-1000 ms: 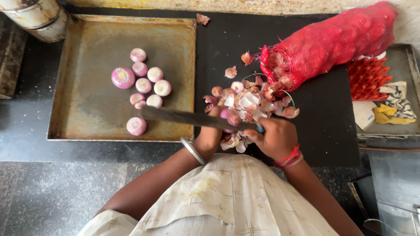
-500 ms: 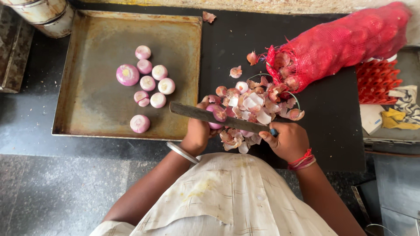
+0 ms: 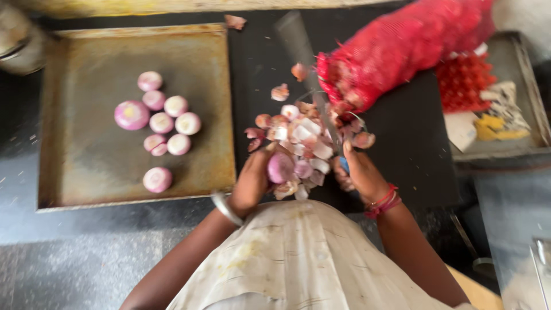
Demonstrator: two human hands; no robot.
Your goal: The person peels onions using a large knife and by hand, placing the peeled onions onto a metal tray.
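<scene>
The left hand (image 3: 255,181) pinches a peeled onion (image 3: 280,167) over the peel heap (image 3: 304,138) on the black board's (image 3: 413,149) near edge. The right hand's (image 3: 361,175) fingers wrap the knife (image 3: 304,63) handle. The onion looks small, firm and slick, best gripped round its sides.

Knife (image 3: 304,63) blade motion-blurred; its handle (blue end only) hidden in the right hand (image 3: 361,175).

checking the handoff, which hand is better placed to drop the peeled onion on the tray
Left. The left hand already holds the peeled onion and is nearer the metal tray; the right hand grips the knife.
</scene>
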